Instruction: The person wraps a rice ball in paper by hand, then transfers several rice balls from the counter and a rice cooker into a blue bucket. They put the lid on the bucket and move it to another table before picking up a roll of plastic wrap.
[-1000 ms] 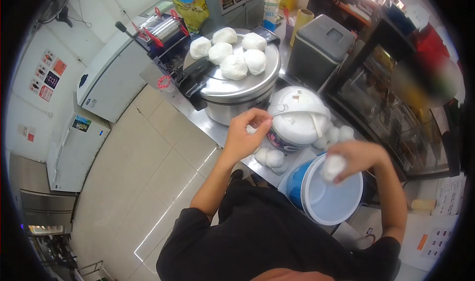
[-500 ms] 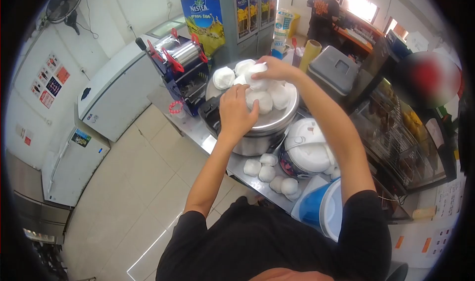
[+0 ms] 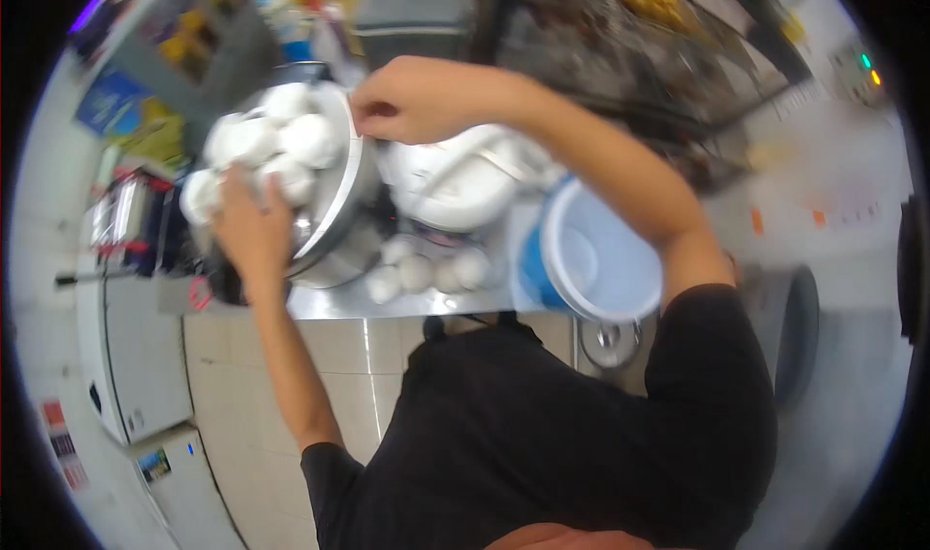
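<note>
Stainless steel forms the counter (image 3: 329,301), which carries two cookers and a bucket in a cramped food-service space with pale floor tiles below and blurred display equipment behind. On the lid of the large steel cooker (image 3: 334,216) sits a pile of white wrapped balls (image 3: 276,143), several of them, touching one another. The left hand (image 3: 250,226) lies flat on the near side of this pile, fingers spread over the lowest balls and the lid, pressing or steadying rather than closing round any single one. The right hand (image 3: 407,100) is at the far edge of the same lid, fingers curled narrowly together as in a pinch; whether it holds anything between them cannot be told, as the frame is blurred. Beside the steel cooker stands a white rice cooker (image 3: 455,187), lid closed. In front of it, on the bare counter, a smaller group of loose balls (image 3: 421,271) lies near the counter edge, apart from both hands. A blue bucket (image 3: 528,259) with a pale lid or liner stands just to the right of the white cooker, under the right forearm; nothing is visible in it. Judged from this layout, the stacking on the steel lid is well advanced, with the greater share already gathered there, while the counter group remains unmoved.
</note>
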Tool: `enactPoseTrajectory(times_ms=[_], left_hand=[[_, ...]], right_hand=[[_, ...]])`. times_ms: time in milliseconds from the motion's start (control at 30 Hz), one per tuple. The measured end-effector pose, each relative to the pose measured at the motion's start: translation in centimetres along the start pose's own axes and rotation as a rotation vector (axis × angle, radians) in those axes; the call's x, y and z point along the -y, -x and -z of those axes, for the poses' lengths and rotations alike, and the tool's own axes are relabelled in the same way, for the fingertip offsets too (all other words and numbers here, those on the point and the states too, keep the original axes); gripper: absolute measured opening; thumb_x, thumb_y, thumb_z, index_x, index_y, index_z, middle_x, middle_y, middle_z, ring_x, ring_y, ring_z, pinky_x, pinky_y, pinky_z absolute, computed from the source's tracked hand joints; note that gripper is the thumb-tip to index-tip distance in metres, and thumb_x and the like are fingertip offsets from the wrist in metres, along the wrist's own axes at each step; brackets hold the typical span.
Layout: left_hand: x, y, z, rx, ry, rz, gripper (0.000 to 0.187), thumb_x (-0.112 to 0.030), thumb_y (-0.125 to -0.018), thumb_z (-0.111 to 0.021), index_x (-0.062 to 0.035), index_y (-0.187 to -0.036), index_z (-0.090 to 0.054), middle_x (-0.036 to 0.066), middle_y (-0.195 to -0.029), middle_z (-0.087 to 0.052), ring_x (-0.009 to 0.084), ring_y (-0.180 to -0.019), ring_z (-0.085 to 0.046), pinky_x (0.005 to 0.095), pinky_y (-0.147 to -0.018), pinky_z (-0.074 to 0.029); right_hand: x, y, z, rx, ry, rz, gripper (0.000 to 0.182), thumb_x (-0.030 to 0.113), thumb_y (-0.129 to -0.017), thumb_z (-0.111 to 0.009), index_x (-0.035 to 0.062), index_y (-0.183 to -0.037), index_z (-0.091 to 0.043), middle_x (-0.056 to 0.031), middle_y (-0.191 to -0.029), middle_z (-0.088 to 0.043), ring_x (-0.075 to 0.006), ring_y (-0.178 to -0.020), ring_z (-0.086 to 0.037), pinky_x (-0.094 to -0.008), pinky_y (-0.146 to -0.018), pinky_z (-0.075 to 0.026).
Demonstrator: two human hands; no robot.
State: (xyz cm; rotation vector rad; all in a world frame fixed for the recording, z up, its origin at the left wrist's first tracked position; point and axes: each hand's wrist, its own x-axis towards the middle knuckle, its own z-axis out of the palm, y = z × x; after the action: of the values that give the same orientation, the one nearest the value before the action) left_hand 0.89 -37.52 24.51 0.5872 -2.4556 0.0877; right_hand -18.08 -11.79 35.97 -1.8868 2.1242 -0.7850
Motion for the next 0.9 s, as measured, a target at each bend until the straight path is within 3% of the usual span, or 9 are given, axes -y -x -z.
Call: enactPoseTrajectory(times_ms=[100, 200, 267, 400, 500, 633, 700, 800, 900], left_hand=[[-2.5, 1.0, 2.2, -0.130, 0.107, -0.045, 0.056, -0.037, -0.104, -0.064, 0.0002, -0.145, -0.059, 0.023, -0.146, -0.062, 0.0410, -0.136, -0.058, 0.0537, -0.118, -0.038], [-7.5, 2.2, 5.1, -0.156, 0.401, 0.013, 0.048, -0.024, -0.103, -0.068, 0.0026, -0.143, -0.060, 0.020, -0.142, -0.066, 0.0347, -0.133, -0.060, 0.0487, -0.116, -0.040], [-11.8, 3.4, 6.2, -0.115, 0.650, 0.013, 0.044, -0.017, -0.100, -0.070, 0.0021, -0.139, -0.063, 0.019, -0.138, -0.068, 0.0324, -0.129, -0.062, 0.0449, -0.114, -0.043], [-19.8, 7.3, 7.2, 0.148, 0.977, -0.086, 0.042, -0.009, -0.093, -0.075, -0.0008, -0.133, -0.067, 0.014, -0.127, -0.072, 0.0285, -0.115, -0.068, 0.0404, -0.102, -0.050], [-23.7, 9.8, 7.8, 0.292, 1.051, -0.171, 0.040, -0.011, -0.087, -0.081, -0.0014, -0.125, -0.069, 0.017, -0.121, -0.073, 0.0343, -0.115, -0.069, 0.0427, -0.100, -0.051], [-24.6, 12.5, 6.6, 0.440, 1.146, -0.082, 0.031, -0.011, -0.090, -0.078, -0.0020, -0.120, -0.072, 0.015, -0.113, -0.075, 0.0297, -0.107, -0.072, 0.0385, -0.096, -0.054], [-23.0, 12.6, 7.0, 0.455, 1.166, -0.035, 0.029, -0.012, -0.091, -0.078, -0.0025, -0.119, -0.073, 0.015, -0.111, -0.075, 0.0309, -0.105, -0.072, 0.0397, -0.093, -0.055], [-20.0, 12.3, 7.5, 0.400, 1.157, 0.017, 0.026, -0.014, -0.093, -0.077, -0.0041, -0.117, -0.073, 0.014, -0.107, -0.075, 0.0303, -0.100, -0.072, 0.0396, -0.089, -0.056], [-16.0, 11.8, 7.0, 0.254, 1.139, 0.176, 0.023, -0.011, -0.095, -0.076, -0.0031, -0.116, -0.074, 0.010, -0.103, -0.077, 0.0200, -0.095, -0.073, 0.0335, -0.089, -0.055]], right_hand=[[1.5, 13.4, 4.6, 0.696, -0.008, -0.512, 0.025, 0.022, -0.095, -0.065, 0.0037, -0.084, -0.078, -0.0154, -0.079, -0.073, -0.0245, -0.069, -0.067, -0.0431, -0.068, -0.052], [-4.7, 24.4, -1.3, 0.844, -0.199, -0.817, 0.030, 0.029, -0.090, -0.073, 0.0022, -0.101, -0.079, -0.0154, -0.095, -0.078, -0.0266, -0.090, -0.073, -0.0416, -0.083, -0.056], [-9.7, 30.1, -9.8, 0.805, -0.162, -0.863, 0.053, 0.034, -0.084, -0.081, 0.0010, -0.125, -0.071, -0.0215, -0.118, -0.074, -0.0340, -0.105, -0.071, -0.0439, -0.096, -0.055], [-14.1, 36.1, -23.8, 0.928, -0.083, -0.644, 0.102, 0.044, -0.069, -0.093, -0.0010, -0.149, -0.050, -0.0293, -0.148, -0.053, -0.0469, -0.131, -0.058, -0.0536, -0.110, -0.049], [-12.8, 36.4, -26.1, 0.959, -0.062, -0.557, 0.121, 0.051, -0.058, -0.100, -0.0005, -0.153, -0.047, -0.0352, -0.158, -0.037, -0.0524, -0.145, -0.044, -0.0548, -0.116, -0.044], [-15.1, 38.2, -27.5, 0.990, 0.092, -0.425, 0.111, 0.060, -0.048, -0.098, -0.0024, -0.134, -0.065, -0.0326, -0.137, -0.059, -0.0484, -0.137, -0.048, -0.0531, -0.116, -0.039], [-16.1, 39.1, -26.4, 0.820, -0.047, -0.296, 0.101, 0.046, -0.051, -0.097, 0.0006, -0.135, -0.066, -0.0254, -0.133, -0.067, -0.0434, -0.133, -0.056, -0.0486, -0.114, -0.044], [-10.8, 30.5, -16.1, 1.128, -0.131, -0.557, 0.095, 0.040, -0.055, -0.096, 0.0028, -0.137, -0.065, -0.0242, -0.123, -0.074, -0.0414, -0.114, -0.070, -0.0446, -0.104, -0.054], [-10.0, 28.1, -9.2, 1.004, -0.116, -0.433, 0.088, 0.041, -0.062, -0.095, 0.0027, -0.136, -0.067, -0.0231, -0.126, -0.073, -0.0386, -0.118, -0.070, -0.0432, -0.104, -0.053]])
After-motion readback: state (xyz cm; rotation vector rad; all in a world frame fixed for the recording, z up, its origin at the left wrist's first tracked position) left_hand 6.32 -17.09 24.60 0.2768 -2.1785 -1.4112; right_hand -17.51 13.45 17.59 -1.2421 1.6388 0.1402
